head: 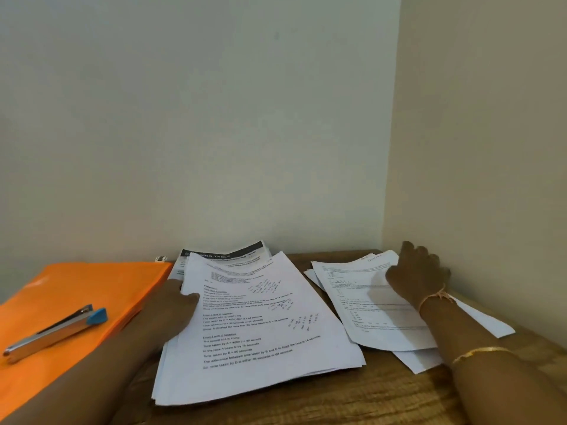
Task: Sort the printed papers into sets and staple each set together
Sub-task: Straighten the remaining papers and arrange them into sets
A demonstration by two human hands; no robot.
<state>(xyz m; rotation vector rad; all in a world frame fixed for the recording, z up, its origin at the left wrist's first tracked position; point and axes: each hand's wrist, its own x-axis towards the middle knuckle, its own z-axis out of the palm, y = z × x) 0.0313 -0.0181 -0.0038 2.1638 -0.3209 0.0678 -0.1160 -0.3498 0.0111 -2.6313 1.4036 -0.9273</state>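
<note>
Grip of left hand [170,305] clamped on left edge of main stack [260,332] of printed papers: thumb on top sheet, fingers hidden under it. Stack sits mid-counter [337,400], slightly fanned, text up. Right hand [418,271] lies back-up on far right corner of second pile [368,308], fingers bent over the sheet edge. Tips hidden, so cannot tell if that grip is clamped or just resting. Second pile is right of main stack, sheets loose and skewed, one poking out near-right. Thread band [435,297] on right wrist, gold bangle [478,352] nearer on forearm. Black-header sheet [224,253] sticks out behind main stack by far wall. Orange folder [76,296] at left, left forearm crossing its near edge; stapler [55,329], silver with blue end, lies on folder, untouched
</note>
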